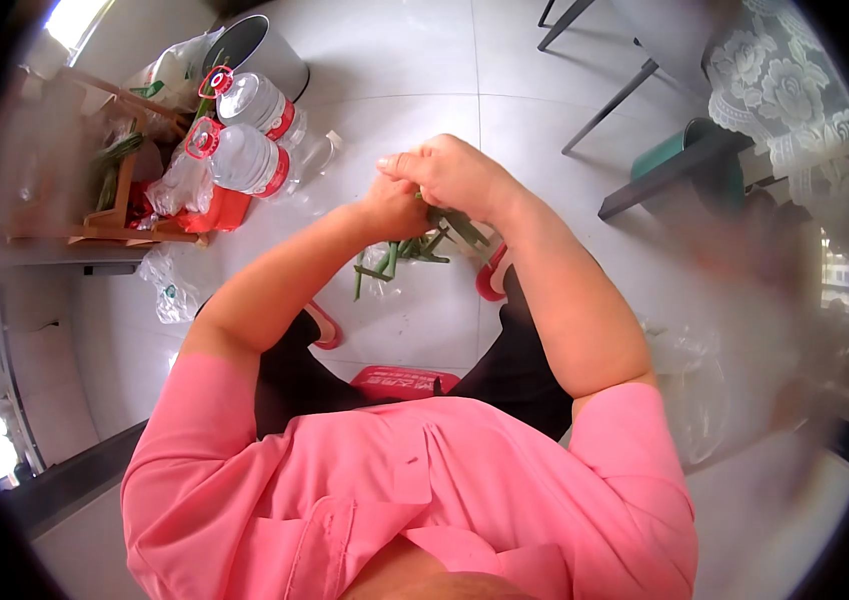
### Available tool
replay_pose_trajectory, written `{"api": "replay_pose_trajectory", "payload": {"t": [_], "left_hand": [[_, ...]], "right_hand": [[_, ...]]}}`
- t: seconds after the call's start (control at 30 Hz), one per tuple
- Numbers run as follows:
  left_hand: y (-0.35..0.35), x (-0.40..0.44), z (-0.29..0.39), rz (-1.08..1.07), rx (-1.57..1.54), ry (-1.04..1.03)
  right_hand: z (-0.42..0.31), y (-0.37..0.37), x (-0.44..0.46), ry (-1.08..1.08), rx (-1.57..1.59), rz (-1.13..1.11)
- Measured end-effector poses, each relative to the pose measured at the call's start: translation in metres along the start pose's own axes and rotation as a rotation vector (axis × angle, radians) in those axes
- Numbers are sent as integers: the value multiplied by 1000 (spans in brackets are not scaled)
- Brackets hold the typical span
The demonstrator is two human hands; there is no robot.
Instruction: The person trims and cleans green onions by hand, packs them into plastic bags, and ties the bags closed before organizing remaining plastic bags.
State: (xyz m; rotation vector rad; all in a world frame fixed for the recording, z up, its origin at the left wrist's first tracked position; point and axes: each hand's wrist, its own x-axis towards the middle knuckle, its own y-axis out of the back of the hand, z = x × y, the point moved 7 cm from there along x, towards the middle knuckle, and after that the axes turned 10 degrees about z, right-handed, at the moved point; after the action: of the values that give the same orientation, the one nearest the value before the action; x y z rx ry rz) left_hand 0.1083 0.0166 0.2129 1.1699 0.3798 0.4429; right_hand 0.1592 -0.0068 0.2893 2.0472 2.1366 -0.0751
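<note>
My left hand (pixel 396 207) is closed, with cut green stalks (pixel 406 250) showing just below it. Touching it from above and the right is my right hand (pixel 456 175), its thumb laid over toward the left hand and its fingers curled. What the right fingers grip is hidden. More green stalks (pixel 465 229) slant out beneath the right hand. Several short green pieces lie below the hands, over a clear plastic bag (pixel 384 287) on the floor between my feet.
Two large water bottles with red labels (pixel 247 160) stand at the upper left beside a grey bin (pixel 279 60) and a wooden shelf (pixel 125 180). A red stool (pixel 404 381) is beneath me. Upper right are dark furniture legs (pixel 612 108), a green bin (pixel 659 150) and a lace cloth (pixel 779 85).
</note>
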Motion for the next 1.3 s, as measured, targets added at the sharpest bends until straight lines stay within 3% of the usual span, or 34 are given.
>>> {"api": "replay_pose_trajectory", "payload": {"t": [0.03, 0.1, 0.13, 0.3, 0.37, 0.4, 0.47, 0.57, 0.93, 1.3], "left_hand": [[-9, 2, -10, 71, 92, -87], [6, -4, -6, 1, 41, 0], [14, -7, -3, -67, -10, 93], [-18, -2, -33, -27, 108, -17], [-49, 6, -37, -314, 327, -71], [-52, 7, -34, -316, 327, -69], [-37, 18, -22, 31, 72, -45], [-42, 35, -3, 63, 32, -83], [-71, 72, 30, -90, 52, -78], [-80, 102, 35, -425, -11, -146]], "right_hand": [[-3, 2, 0, 67, -44, -7], [19, 17, 4, -195, 156, 136], [24, 22, 7, -193, 162, 143], [28, 19, 4, -257, 242, 105], [25, 8, 3, -239, 244, 100], [26, 5, 4, -222, 227, 122], [26, 3, 5, -205, 211, 147], [23, 2, 5, -174, 98, 131], [20, 14, 5, -166, -114, 179], [29, 57, 5, -169, 93, 264]]}}
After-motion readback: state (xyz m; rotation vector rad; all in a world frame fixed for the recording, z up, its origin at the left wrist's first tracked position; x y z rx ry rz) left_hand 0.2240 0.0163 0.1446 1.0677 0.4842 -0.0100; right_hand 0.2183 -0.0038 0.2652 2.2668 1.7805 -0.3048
